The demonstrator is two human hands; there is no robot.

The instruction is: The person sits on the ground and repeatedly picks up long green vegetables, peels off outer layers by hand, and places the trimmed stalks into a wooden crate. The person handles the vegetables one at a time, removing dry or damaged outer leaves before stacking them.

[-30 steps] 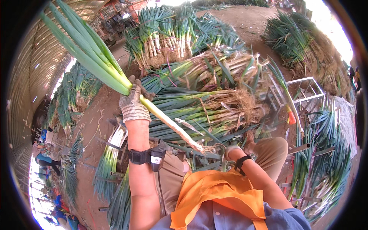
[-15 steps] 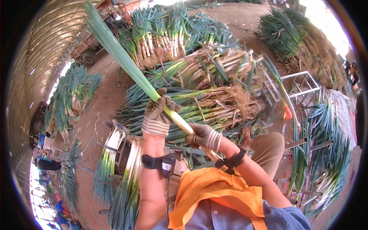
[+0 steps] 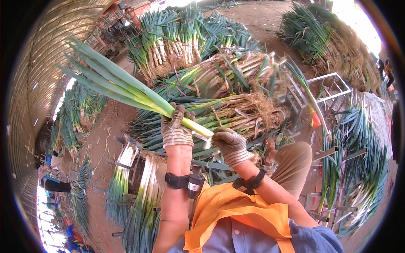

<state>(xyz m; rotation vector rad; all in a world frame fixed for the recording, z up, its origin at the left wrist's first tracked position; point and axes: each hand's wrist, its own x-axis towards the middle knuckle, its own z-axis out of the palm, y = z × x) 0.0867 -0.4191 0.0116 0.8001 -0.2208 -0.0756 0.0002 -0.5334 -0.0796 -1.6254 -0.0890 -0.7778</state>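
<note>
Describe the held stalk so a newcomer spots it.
Find the orange apron at bottom centre. Above it, the gloved left hand grips one long stalk, green leaves toward upper left. Unlike the piled stalks beyond, it is held up alone.

Brown floor [image 3: 261, 21] | upright leek bundles [image 3: 179, 38] | far-right leek heap [image 3: 310, 36] | central leek pile [image 3: 230, 109], apparently; base hidden

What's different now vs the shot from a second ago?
The left hand moved right and a little toward the body, carrying the leek with it. The right hand came up and left from beside the root end to the pale stalk. Unchanged: left hand's hold on the leek, the leek pile, the metal frame.
</note>
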